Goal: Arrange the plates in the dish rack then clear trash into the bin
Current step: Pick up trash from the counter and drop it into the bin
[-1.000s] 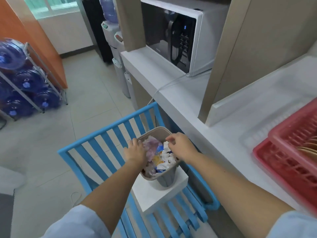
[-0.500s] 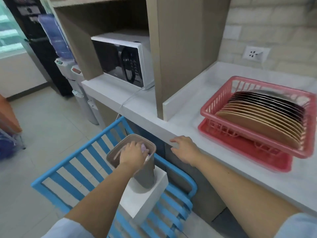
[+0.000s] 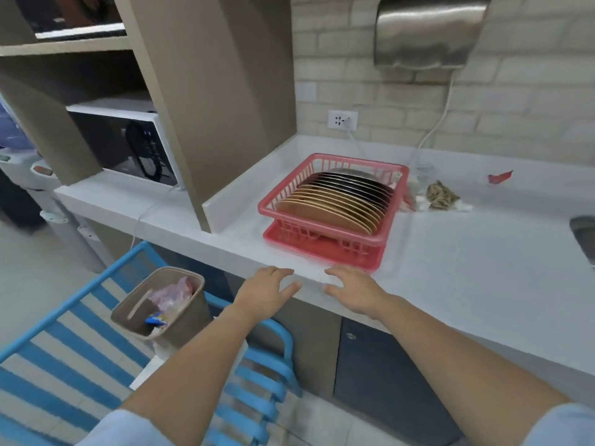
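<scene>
A pink dish rack (image 3: 331, 235) stands on the white counter (image 3: 467, 252) with several tan and dark plates (image 3: 341, 201) on edge inside it. Right of the rack lies trash: a crumpled brown and white wad (image 3: 441, 196) and a red wrapper (image 3: 499, 177). The taupe bin (image 3: 190, 320), filled with wrappers, sits on a white block on a blue slatted chair (image 3: 64, 355) at lower left. My left hand (image 3: 265, 292) and my right hand (image 3: 352, 289) hover at the counter's front edge with fingers spread, holding nothing.
A microwave (image 3: 128, 146) sits in the shelf unit at left. A steel hand dryer (image 3: 428, 33) hangs on the brick wall, its cord running to a wall socket (image 3: 342, 120). A sink edge (image 3: 584, 236) shows at far right. Grey cabinet doors lie under the counter.
Both hands left the bin and moved up and right to the counter's edge. The view swung right, bringing the rack, the trash and the hand dryer into sight.
</scene>
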Action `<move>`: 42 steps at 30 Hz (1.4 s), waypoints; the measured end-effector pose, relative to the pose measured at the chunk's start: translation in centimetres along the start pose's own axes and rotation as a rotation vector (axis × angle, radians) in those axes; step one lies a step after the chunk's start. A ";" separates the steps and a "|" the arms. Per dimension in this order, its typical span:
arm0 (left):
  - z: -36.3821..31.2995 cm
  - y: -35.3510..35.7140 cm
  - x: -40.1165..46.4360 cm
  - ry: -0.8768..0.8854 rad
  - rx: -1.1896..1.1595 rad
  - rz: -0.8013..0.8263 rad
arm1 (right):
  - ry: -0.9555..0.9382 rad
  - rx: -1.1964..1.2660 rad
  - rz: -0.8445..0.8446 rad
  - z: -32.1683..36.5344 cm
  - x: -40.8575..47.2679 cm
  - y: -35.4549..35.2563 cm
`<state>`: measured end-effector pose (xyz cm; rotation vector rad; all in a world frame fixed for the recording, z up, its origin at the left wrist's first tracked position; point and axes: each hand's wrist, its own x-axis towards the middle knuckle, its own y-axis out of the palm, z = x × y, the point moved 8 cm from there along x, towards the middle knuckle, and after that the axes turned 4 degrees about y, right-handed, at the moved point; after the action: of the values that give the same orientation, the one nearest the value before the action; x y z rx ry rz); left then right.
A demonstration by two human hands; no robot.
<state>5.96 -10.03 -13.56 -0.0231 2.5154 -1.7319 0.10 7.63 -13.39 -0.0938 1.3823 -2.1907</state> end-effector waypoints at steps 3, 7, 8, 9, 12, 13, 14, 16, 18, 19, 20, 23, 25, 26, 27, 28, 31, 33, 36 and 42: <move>-5.8 2.2 0.0 0.055 -0.013 0.025 | 0.030 0.006 -0.055 -4.7 -3.2 -2.2; -12.5 4.5 0.3 0.118 -0.024 0.035 | 0.112 -0.034 -0.095 -10.2 -6.8 -4.5; -14.0 4.9 0.4 0.136 -0.030 0.032 | 0.133 -0.037 -0.105 -11.5 -7.5 -5.1; -16.0 5.3 0.7 0.159 -0.038 0.029 | 0.154 -0.036 -0.114 -13.2 -8.4 -5.9; -20.7 5.9 1.6 0.214 -0.051 0.016 | 0.200 -0.036 -0.139 -17.3 -10.2 -8.1; -22.1 6.0 2.0 0.229 -0.051 0.011 | 0.214 -0.039 -0.148 -18.5 -10.7 -8.8; -23.4 6.1 2.5 0.242 -0.055 0.002 | 0.224 -0.043 -0.159 -19.6 -11.0 -9.5; -25.7 6.2 3.7 0.267 -0.057 -0.015 | 0.250 -0.037 -0.182 -21.7 -11.4 -10.9; -27.6 6.4 5.4 0.290 -0.049 -0.025 | 0.271 -0.031 -0.196 -23.5 -11.3 -12.1; -28.4 6.6 6.4 0.297 -0.048 -0.022 | 0.279 -0.030 -0.205 -24.4 -11.0 -12.7; -29.1 6.8 7.5 0.302 -0.048 -0.020 | 0.287 -0.028 -0.215 -25.3 -10.7 -13.4; -30.9 7.1 11.0 0.305 -0.075 -0.028 | 0.295 0.001 -0.237 -27.5 -9.5 -15.2; -32.4 7.6 13.6 0.305 -0.085 -0.035 | 0.304 0.019 -0.264 -29.4 -8.3 -16.6; -33.0 7.8 14.9 0.302 -0.078 -0.032 | 0.312 0.031 -0.275 -30.3 -7.6 -17.2; -33.7 7.9 16.3 0.300 -0.067 -0.023 | 0.320 0.043 -0.279 -31.3 -6.8 -17.8; -34.1 7.9 17.4 0.302 -0.057 -0.019 | 0.327 0.050 -0.278 -31.9 -6.1 -18.2; -35.4 7.8 21.9 0.302 -0.066 -0.024 | 0.351 0.063 -0.285 -34.2 -3.4 -20.1; -36.0 7.3 24.5 0.307 -0.061 -0.042 | 0.352 0.065 -0.318 -35.3 -1.6 -21.4; -36.6 6.7 28.4 0.313 -0.045 -0.089 | 0.355 0.074 -0.388 -36.7 1.0 -23.1; -36.9 6.8 34.0 0.296 0.016 -0.149 | 0.382 0.086 -0.487 -39.6 5.9 -24.9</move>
<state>-30.59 24.69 -9.01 0.0524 2.7693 -1.9399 -28.26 45.24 -12.08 0.0264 1.5930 -2.7810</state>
